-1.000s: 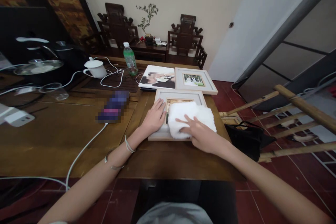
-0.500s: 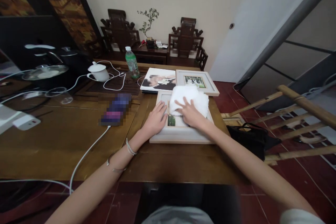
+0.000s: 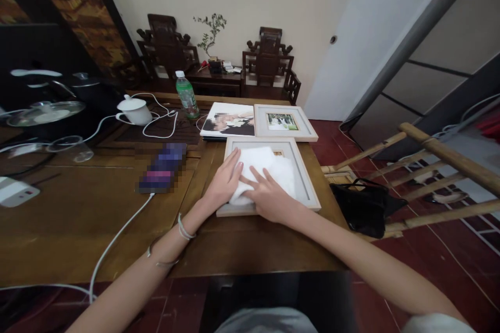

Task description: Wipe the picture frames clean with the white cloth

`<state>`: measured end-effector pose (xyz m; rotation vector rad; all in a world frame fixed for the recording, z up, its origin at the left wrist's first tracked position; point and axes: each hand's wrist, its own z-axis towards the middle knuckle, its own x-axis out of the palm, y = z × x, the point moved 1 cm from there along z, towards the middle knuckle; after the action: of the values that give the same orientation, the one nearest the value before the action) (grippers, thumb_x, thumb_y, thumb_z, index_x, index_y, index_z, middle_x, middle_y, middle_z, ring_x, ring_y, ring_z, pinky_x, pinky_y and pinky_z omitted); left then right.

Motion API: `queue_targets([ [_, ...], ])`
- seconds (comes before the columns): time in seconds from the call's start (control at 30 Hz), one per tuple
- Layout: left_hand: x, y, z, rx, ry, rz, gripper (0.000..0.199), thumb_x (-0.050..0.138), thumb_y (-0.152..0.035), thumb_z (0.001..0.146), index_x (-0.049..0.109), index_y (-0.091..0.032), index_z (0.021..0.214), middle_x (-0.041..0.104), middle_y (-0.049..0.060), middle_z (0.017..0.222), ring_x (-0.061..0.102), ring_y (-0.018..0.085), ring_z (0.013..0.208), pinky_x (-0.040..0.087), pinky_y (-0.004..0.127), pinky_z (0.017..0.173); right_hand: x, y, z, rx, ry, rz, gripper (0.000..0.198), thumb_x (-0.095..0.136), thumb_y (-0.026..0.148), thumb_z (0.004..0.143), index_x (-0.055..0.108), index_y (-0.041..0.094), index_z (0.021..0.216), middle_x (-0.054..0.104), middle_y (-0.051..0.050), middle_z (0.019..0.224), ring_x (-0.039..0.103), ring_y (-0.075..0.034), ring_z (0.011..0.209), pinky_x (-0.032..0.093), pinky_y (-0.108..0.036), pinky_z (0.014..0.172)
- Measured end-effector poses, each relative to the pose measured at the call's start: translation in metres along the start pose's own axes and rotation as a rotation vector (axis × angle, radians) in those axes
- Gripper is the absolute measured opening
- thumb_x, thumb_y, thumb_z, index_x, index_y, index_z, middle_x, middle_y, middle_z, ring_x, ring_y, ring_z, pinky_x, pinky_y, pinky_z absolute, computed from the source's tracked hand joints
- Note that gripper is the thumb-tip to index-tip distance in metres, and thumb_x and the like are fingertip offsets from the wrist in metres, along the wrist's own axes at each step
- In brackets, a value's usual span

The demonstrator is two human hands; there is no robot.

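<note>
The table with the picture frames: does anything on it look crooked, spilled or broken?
Nothing looks spilled or broken. The near frame lies flat under the white cloth, with the left hand and right hand on them. White cables loop loosely around the teacup, a bit untidy. The bottle stands upright.

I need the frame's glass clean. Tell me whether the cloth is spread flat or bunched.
Bunched: the cloth sits in a thick wad under the right hand, covering only part of the frame.

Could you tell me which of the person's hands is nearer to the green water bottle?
The left hand: it rests on the picture frame's left edge, on the green water bottle's side. The right hand presses the white cloth, nearer the person.
</note>
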<state>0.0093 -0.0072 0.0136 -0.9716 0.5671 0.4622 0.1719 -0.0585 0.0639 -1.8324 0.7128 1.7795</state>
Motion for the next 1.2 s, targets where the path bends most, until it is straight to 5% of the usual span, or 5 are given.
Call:
queue_targets([
  [0.3,0.002,0.004,-0.001,0.025,0.064,0.121,0.052,0.036,-0.036,0.096,0.048,-0.006,0.137,0.043,0.018,0.147,0.033,0.028,0.141,0.027,0.045,0.117,-0.001,-0.066,0.084,0.295,-0.228,-0.176,0.038,0.042,0.008,0.091,0.063,0.019,0.120,0.023,-0.007,0.158,0.012,-0.045,0.143,0.012,-0.078,0.104],
  [0.47,0.003,0.009,-0.002,0.048,0.068,0.185,0.042,0.038,-0.032,0.095,0.061,-0.012,0.124,0.057,0.013,0.136,0.038,0.029,0.138,0.031,0.050,0.115,0.005,-0.063,0.102,0.207,-0.201,-0.152,0.041,0.042,0.008,0.091,0.060,0.025,0.125,0.027,-0.003,0.157,0.015,-0.039,0.144,0.014,-0.077,0.105],
  [0.83,0.005,0.011,-0.004,0.052,0.070,0.194,0.042,0.037,-0.027,0.094,0.056,-0.008,0.126,0.053,0.017,0.138,0.035,0.028,0.140,0.031,0.048,0.115,-0.016,-0.127,-0.004,0.436,-0.027,-0.266,0.054,0.038,-0.009,0.078,0.070,0.018,0.111,0.039,-0.006,0.151,0.029,-0.039,0.139,0.027,-0.070,0.104],
  [1.07,0.006,0.010,-0.004,0.034,0.070,0.221,0.041,0.038,-0.028,0.094,0.056,-0.011,0.127,0.051,0.015,0.141,0.035,0.028,0.140,0.034,0.049,0.113,-0.025,-0.043,-0.091,0.299,0.156,-0.038,0.062,0.045,-0.008,0.064,0.069,0.018,0.115,0.035,-0.009,0.152,0.025,-0.042,0.140,0.034,-0.065,0.105],
  [1.2,0.006,0.011,-0.004,0.026,0.073,0.220,0.041,0.038,-0.030,0.095,0.056,-0.013,0.128,0.052,0.014,0.141,0.034,0.027,0.140,0.034,0.049,0.114,-0.037,0.005,-0.103,0.237,0.212,0.128,0.062,0.049,-0.003,0.065,0.068,0.021,0.118,0.036,-0.007,0.152,0.029,-0.042,0.139,0.037,-0.064,0.104],
])
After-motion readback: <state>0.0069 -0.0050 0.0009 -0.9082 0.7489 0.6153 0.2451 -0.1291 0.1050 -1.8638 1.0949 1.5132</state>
